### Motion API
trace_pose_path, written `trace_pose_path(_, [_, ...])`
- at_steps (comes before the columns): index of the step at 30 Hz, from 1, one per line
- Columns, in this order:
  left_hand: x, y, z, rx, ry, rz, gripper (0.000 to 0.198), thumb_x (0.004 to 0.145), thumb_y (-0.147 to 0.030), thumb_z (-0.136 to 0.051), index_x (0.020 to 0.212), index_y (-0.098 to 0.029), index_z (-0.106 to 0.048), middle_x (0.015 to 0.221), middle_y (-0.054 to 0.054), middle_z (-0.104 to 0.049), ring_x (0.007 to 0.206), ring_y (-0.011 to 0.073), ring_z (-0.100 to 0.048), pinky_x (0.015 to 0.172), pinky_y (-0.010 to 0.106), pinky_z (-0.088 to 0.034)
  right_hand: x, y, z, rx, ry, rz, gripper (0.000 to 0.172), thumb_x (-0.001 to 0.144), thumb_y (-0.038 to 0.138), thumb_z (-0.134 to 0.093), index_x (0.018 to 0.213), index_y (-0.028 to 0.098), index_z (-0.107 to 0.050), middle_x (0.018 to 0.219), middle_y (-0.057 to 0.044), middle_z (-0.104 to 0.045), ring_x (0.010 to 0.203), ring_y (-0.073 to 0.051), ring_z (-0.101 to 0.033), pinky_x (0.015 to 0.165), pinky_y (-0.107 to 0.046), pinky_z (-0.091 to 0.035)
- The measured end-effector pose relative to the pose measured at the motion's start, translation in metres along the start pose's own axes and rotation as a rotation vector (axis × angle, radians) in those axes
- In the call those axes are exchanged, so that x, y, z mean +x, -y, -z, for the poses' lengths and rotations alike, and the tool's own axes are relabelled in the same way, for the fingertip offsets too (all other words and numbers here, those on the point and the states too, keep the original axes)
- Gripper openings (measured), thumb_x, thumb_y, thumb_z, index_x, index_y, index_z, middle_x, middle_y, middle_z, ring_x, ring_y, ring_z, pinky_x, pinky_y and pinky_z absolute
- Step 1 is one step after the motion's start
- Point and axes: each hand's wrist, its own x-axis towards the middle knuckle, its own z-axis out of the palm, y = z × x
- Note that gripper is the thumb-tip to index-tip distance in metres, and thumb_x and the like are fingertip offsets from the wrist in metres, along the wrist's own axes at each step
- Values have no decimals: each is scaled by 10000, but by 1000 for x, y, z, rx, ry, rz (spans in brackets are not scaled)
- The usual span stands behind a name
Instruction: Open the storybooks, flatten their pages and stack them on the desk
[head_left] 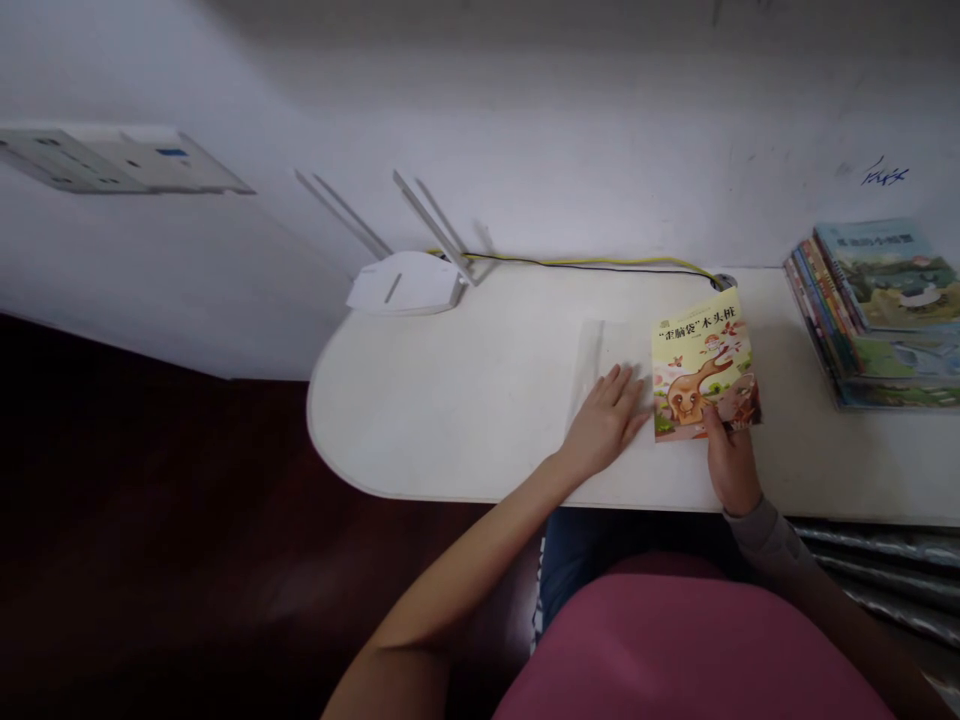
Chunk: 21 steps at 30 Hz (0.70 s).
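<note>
A thin yellow picture book (694,375) with a cartoon tree stump on its cover is gripped at its lower right by my right hand (733,468). The thumb lies over the front cover, and the other fingers are hidden behind it. My left hand (609,418) rests flat on a clear plastic sleeve (592,350), fingers stretched out and a little apart. The sleeve lies on the white table (435,400), left of the book, and its right part lies close to the book's left edge.
A white router (405,284) with raised antennas stands at the back left. Yellow and black cables (592,264) run along the wall to a hole in the tabletop. Stacked picture books (885,300) lie at the right. A wall socket panel (120,160) is at the far left.
</note>
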Motion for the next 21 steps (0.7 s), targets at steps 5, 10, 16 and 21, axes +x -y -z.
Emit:
trace_pose_path(5, [-5,10,4,149,31,156,604,935,-503,-422,1423,-148,-382,1505,188,-335,1416,367,-226,1113,589,-233,0,-1,-1,12,14,5,646,958,466,-356,1515,210,-153,1564,-101,-236,1445,-245,-181,1170,-508,-159])
trace_pose_path(10, [-30,40,26,197,27,250,552,969,-450,-349,1429,-145,-371,1471,195,-395,1383,319,-336,1109,554,-266,-2,6,-2,-119,8,102,614,968,450,-318,1515,214,-167,1561,-99,-240,1453,-261,-148,1174,-520,-144])
trace_pose_path(16, [-54,60,35,165,28,169,557,954,-473,-382,1410,-155,-398,1492,159,-377,1405,289,-297,1127,518,-247,3,54,-16,-372,131,387,695,965,324,-330,1519,180,63,1564,-145,-196,1442,-274,-187,1144,-519,-244])
trace_pose_path(21, [-55,59,34,155,57,166,541,911,-363,-472,1393,-121,-417,1484,177,-385,1398,306,-307,1123,526,-257,3,83,-59,-546,459,593,683,905,144,-357,1525,163,-69,1533,-174,-293,1428,-341,-205,1108,-599,-236])
